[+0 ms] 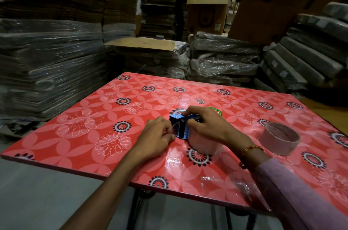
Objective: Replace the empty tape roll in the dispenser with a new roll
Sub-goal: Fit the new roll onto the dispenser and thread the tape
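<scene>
A blue tape dispenser (178, 123) lies on the red flowered table (94, 116) near its middle, with a roll of clear tape (204, 145) seated in it. My right hand (205, 124) grips the dispenser from above, fingers curled over its frame. My left hand (157, 134) pinches the clear tape end beside the dispenser's black roller. An empty cardboard tape core (279, 138) stands on the table to the right.
Crumpled clear plastic wrap (226, 184) lies near the table's front edge. A round green sticker (216, 110) shows behind my right hand. Wrapped stacks of flat cardboard (47, 60) and boxes surround the table on the left, back and right.
</scene>
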A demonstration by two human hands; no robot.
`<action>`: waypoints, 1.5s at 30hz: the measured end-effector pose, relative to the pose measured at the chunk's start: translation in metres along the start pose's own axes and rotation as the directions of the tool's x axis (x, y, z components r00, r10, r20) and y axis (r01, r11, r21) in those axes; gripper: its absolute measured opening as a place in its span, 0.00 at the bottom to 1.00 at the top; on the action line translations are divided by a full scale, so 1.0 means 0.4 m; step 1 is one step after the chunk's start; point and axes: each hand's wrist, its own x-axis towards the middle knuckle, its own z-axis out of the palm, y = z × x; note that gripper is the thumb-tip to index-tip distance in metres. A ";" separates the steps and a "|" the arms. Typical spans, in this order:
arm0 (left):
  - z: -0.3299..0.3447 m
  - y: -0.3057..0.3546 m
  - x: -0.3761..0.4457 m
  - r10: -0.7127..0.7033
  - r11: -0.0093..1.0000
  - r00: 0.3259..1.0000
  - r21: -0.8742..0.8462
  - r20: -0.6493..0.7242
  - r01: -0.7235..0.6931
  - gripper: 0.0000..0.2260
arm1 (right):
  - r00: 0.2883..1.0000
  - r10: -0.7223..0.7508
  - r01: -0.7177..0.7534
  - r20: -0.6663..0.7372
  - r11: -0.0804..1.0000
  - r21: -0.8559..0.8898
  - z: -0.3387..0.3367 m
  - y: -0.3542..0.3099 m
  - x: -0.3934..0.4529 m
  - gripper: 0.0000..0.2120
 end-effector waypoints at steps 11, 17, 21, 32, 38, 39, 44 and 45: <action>-0.031 -0.022 -0.005 -0.033 0.991 0.999 -0.132 0.035 0.037 0.12 | 0.999 -0.048 0.045 -0.014 0.989 -0.141 0.004 0.019 0.005 0.15; -0.073 -0.044 0.011 0.018 0.980 0.983 -0.197 0.180 0.018 0.11 | 0.998 -0.068 0.069 0.007 0.993 -0.099 0.003 0.018 -0.006 0.15; -0.072 -0.048 -0.001 0.047 0.982 0.980 -0.189 0.195 -0.009 0.08 | 0.997 -0.072 0.073 0.013 0.994 -0.076 0.005 0.018 -0.012 0.15; -0.028 -0.001 -0.044 0.034 0.963 0.984 -0.256 -0.174 -0.078 0.07 | 0.997 -0.073 0.074 0.008 0.994 -0.078 0.011 0.017 -0.013 0.17; -0.011 0.010 -0.017 0.012 0.934 0.969 -0.343 -0.245 -0.099 0.08 | 0.997 -0.076 0.077 0.007 0.993 -0.085 0.013 0.027 -0.010 0.16; -0.011 0.010 -0.018 -0.017 0.920 0.973 -0.384 -0.231 -0.075 0.08 | 0.997 -0.081 0.081 0.005 0.993 -0.082 0.012 0.030 -0.011 0.16; -0.010 -0.009 -0.007 -0.141 0.797 0.984 -0.602 -0.109 0.047 0.13 | 0.997 -0.079 0.078 -0.001 0.993 -0.093 0.011 0.026 -0.015 0.16; -0.013 -0.016 -0.004 -0.139 0.783 0.986 -0.619 -0.088 0.055 0.13 | 0.997 -0.078 0.077 -0.001 0.992 -0.097 0.010 0.025 -0.016 0.16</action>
